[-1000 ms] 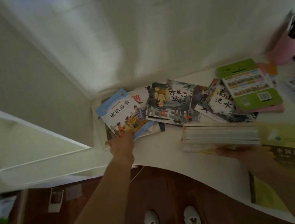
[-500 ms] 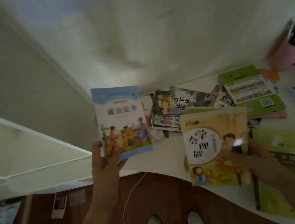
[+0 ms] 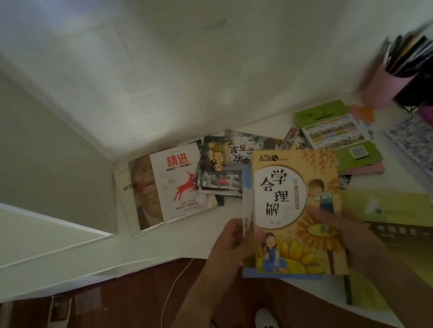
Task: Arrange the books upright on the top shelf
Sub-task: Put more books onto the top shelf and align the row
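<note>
Books (image 3: 296, 213), yellow cover in front, held upright above the shelf (image 3: 109, 252); left hand (image 3: 228, 244) and right hand (image 3: 348, 230) both clasp them. Pink cup (image 3: 381, 87) bristles with pens.

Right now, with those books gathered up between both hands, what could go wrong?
The left hand and right hand grip a bundle fronted by the yellow book, with a blue book edging out behind it; the blue one might slide free onto the floor. The held bundle hangs above the overlapping books on the white shelf, such as the red deer book, so moving it carelessly could knock that pile about.
</note>
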Available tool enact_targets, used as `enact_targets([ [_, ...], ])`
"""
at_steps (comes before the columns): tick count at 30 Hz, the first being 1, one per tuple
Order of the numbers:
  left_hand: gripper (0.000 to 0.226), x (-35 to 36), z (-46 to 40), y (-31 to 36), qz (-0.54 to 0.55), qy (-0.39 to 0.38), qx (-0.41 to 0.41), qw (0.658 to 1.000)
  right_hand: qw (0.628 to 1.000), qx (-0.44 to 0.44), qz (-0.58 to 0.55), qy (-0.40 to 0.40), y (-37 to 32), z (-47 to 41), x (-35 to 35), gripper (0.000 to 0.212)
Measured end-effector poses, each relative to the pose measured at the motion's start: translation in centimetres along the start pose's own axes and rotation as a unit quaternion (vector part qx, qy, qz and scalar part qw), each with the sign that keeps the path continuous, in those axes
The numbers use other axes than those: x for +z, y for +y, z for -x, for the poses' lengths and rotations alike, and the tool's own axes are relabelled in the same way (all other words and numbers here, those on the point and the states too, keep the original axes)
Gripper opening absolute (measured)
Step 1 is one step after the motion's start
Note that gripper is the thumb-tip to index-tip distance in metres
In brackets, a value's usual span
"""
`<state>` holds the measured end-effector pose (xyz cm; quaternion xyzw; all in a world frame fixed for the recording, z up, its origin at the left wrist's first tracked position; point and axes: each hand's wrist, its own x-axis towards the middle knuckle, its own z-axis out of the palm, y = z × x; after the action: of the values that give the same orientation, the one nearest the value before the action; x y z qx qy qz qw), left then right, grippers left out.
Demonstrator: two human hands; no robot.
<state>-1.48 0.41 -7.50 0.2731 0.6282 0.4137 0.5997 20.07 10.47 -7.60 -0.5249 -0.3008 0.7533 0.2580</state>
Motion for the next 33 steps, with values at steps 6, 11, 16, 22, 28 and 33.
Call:
enact_targets([
  [6,0.087,0.0,-1.6,-0.5,-0.053,-0.041,0.111,0.992,0.978,-0.134,0.146,-0.06,-1.6,0.0,0.1,0.104],
  [11,0.069,0.7,-2.6,-2.8,-0.146,0.046,0.143,0.978,0.942,-0.165,0.285,-0.064,-0.7,0.4,-0.4,0.06],
  [16,0.07,1.1,-2.8,-2.7,-0.103,0.053,0.225,0.968,0.947,-0.183,0.248,-0.094,0.2,0.8,-0.3,0.053],
  [22,0.072,2.1,-3.5,-3.3,-0.062,0.069,0.154,0.984,0.963,-0.128,0.231,-0.05,1.3,0.3,0.0,0.05],
  [28,0.067,1.8,1.1,1.4,-0.047,0.08,0.148,0.985,0.958,-0.126,0.244,-0.084,-2.7,4.0,1.9,0.055],
  [33,0.065,-1.1,10.5,13.2,-0.038,0.073,0.237,0.968,0.933,-0.186,0.261,-0.165,-11.5,11.4,8.5,0.04],
])
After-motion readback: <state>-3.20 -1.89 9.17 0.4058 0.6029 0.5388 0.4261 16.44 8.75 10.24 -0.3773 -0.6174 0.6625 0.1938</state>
